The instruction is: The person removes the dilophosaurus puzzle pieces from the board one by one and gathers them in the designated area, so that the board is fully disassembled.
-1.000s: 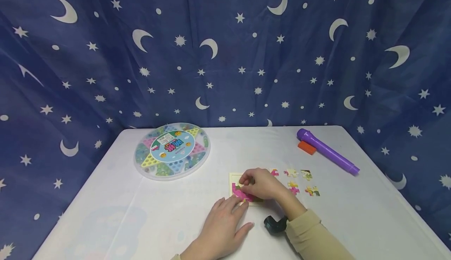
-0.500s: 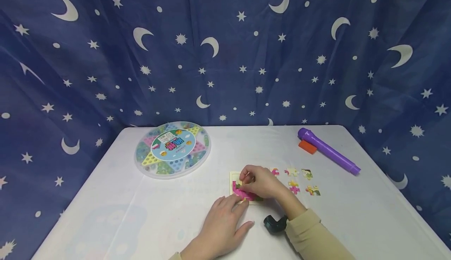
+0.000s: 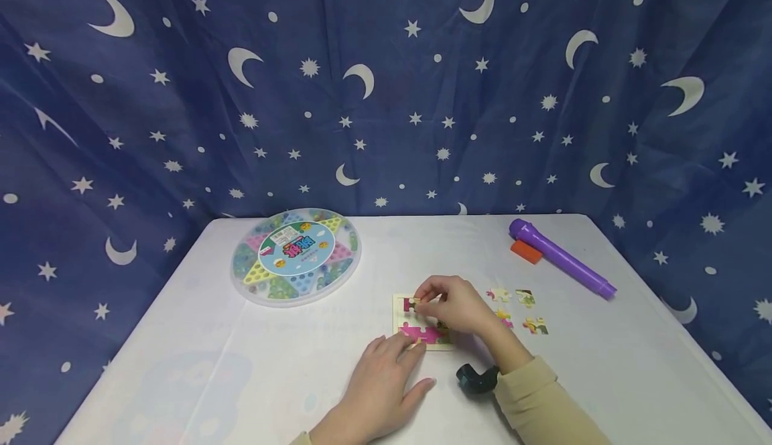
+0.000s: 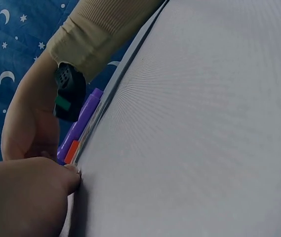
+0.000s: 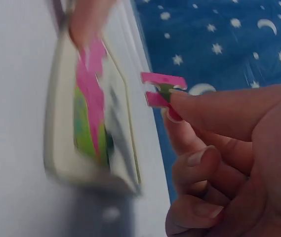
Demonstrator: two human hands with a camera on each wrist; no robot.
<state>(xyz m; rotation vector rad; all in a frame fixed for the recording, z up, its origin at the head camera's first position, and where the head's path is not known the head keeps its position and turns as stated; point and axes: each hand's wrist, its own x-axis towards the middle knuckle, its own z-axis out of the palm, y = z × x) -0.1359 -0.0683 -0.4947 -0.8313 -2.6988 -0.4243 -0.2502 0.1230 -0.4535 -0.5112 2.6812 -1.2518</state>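
Observation:
My right hand point(image 3: 455, 305) pinches a pink and green jigsaw piece point(image 5: 163, 79) between thumb and index finger, held above a small puzzle board point(image 3: 396, 305) with a cream frame. Along the board's near side lies a row of fitted pink and green pieces point(image 3: 419, 333); part of the board's right side is hidden by the right hand. My left hand point(image 3: 378, 391) lies palm down with its fingers extended, fingertips resting on the board's near edge. In the left wrist view, the back of the left hand point(image 4: 24, 197) shows at lower left.
Several loose jigsaw pieces point(image 3: 534, 326) lie right of the board. A purple toy microphone point(image 3: 563, 261) and an orange block point(image 3: 526, 251) lie at the back right. A round marble game box point(image 3: 295, 257) sits at back left. A black camera device point(image 3: 476, 379) is at the right wrist.
The pink and green piece at the board's left side has come up off the board in my right hand, which has shifted slightly up and right. The left hand stays in place.

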